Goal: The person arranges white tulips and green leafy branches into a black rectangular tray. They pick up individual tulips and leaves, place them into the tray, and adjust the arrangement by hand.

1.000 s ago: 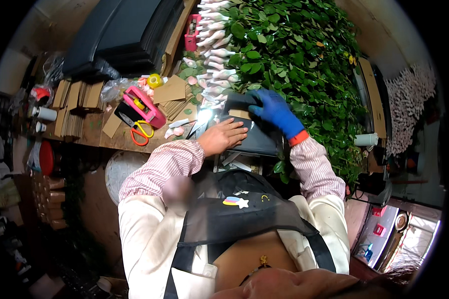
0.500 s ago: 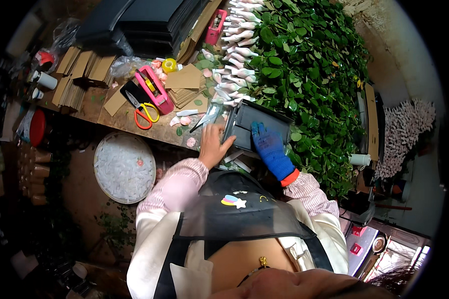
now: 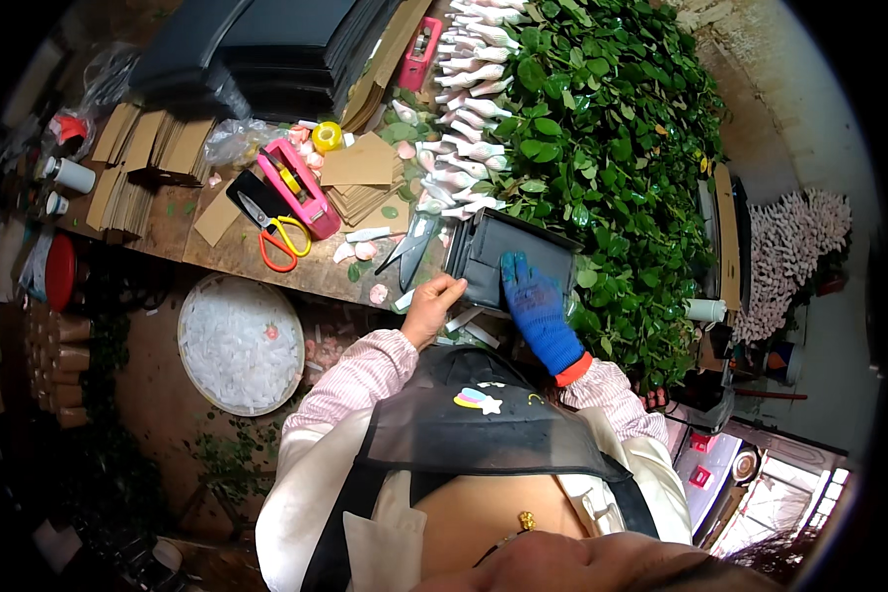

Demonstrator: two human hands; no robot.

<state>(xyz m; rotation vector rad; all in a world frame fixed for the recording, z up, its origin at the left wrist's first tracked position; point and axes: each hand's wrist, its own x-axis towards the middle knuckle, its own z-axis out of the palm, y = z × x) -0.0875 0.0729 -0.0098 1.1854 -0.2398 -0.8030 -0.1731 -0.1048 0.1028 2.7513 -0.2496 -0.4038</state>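
A shallow black tray-like piece (image 3: 481, 259) with raised edges lies at the near edge of the table, partly against the leaves. My bare left hand (image 3: 432, 308) pinches its near left corner, the thumb on top and the other fingers curled beneath. In a blue knit glove with an orange cuff, my right hand (image 3: 535, 304) rests flat on the tray's inner surface, fingers stretched forward. Just left of the tray lies a dark-bladed pair of scissors (image 3: 414, 249), partly open. What lies under the tray is hidden.
Wrapped flower heads (image 3: 479, 104) line a big heap of leafy stems (image 3: 602, 158). A pink tape dispenser (image 3: 301, 187), orange-and-yellow-handled scissors (image 3: 284, 242) and cardboard pieces (image 3: 365, 173) lie at left. Black sheets (image 3: 286, 49) are stacked behind. A round basket of white slips (image 3: 239, 345) stands below.
My left hand has drawn back from beside the scissors and its fingers have curled at the tray's corner. The right glove stays flat on the tray. The view has shifted slightly.
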